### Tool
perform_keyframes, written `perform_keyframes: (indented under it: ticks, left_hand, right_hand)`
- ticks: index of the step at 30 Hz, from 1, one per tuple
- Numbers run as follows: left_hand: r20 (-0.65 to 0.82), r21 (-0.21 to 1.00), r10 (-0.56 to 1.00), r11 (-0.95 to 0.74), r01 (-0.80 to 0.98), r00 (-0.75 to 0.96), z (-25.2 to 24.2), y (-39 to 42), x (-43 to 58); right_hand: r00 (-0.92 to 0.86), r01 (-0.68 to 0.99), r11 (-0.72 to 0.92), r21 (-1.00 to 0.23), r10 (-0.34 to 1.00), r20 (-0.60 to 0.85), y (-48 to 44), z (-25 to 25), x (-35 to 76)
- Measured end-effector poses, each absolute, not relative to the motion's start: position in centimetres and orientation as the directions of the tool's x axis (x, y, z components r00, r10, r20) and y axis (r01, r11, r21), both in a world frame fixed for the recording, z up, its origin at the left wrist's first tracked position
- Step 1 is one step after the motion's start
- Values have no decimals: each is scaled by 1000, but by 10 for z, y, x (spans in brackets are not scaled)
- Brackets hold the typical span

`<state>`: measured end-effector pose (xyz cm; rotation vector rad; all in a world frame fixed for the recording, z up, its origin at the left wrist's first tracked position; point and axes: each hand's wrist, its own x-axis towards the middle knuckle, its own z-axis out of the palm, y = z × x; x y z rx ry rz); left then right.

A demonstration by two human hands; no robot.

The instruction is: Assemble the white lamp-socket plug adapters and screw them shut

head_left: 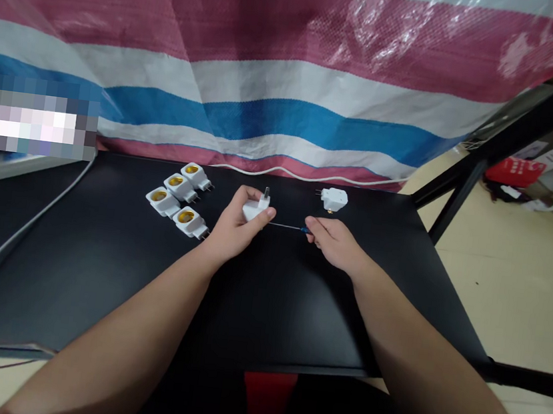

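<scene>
My left hand [234, 225] is closed round a white plug-in lamp socket [255, 208], prongs pointing up, just above the black table [99, 259]. My right hand [333, 241] pinches the blue handle of a thin screwdriver [288, 226]. Its shaft runs left, and the tip meets the socket in my left hand. Several more white sockets with yellow insides [179, 198] lie in a group left of my left hand. One other white socket [333, 199] lies alone beyond my right hand.
A striped red, white and blue tarp [281, 87] hangs behind the table. A white cable [15, 235] crosses the table's left side. Black frame bars [467, 170] and boxes on the floor stand to the right.
</scene>
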<state>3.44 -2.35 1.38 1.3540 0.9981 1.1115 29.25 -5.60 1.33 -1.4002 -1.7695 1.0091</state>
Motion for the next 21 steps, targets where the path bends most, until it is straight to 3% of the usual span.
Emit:
perform_keyframes:
  ticks: [3,6,10,15,21]
  left_hand:
    - [173,979,957,-193,64,234,14,-24,34]
    - [162,982,963,-179,59,214,12,-22,34]
    - [125,991,970,-133,28,210,13,-23,35]
    - [225,970,943,-242,38,246,15,-27,35]
    - [102,985,971,-68,-158,218,10,-19,37]
  right_hand:
    - [-242,431,213,-877,963,115,-57,14,294]
    - [-253,375,277,-885,949,190,-58,17,294]
    - [-195,386,197,-901,972,129,-55,14,295]
    - [-150,425,79,-902,989,16,-49,6,296]
    - [-214,355,187,-916,970,115,-56,18,290]
